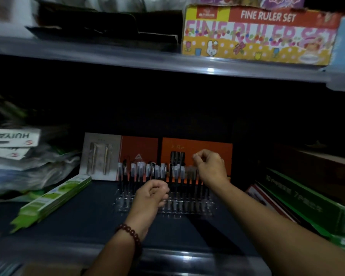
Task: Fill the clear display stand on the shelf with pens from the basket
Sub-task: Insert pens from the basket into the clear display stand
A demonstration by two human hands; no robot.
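Observation:
The clear display stand sits on the dark shelf, with a row of dark pens with pale caps standing in it. My left hand hovers in front of the stand's middle with its fingers curled, and nothing shows in it. At the right end of the row, my right hand is raised, thumb and fingers pinched over a blurred pen. The basket is out of view.
Orange packs and a grey card lean behind the stand. A green flat box lies to the left, bags and white boxes beyond it. Green and red boxes are stacked on the right. A ruler set box stands on the upper shelf.

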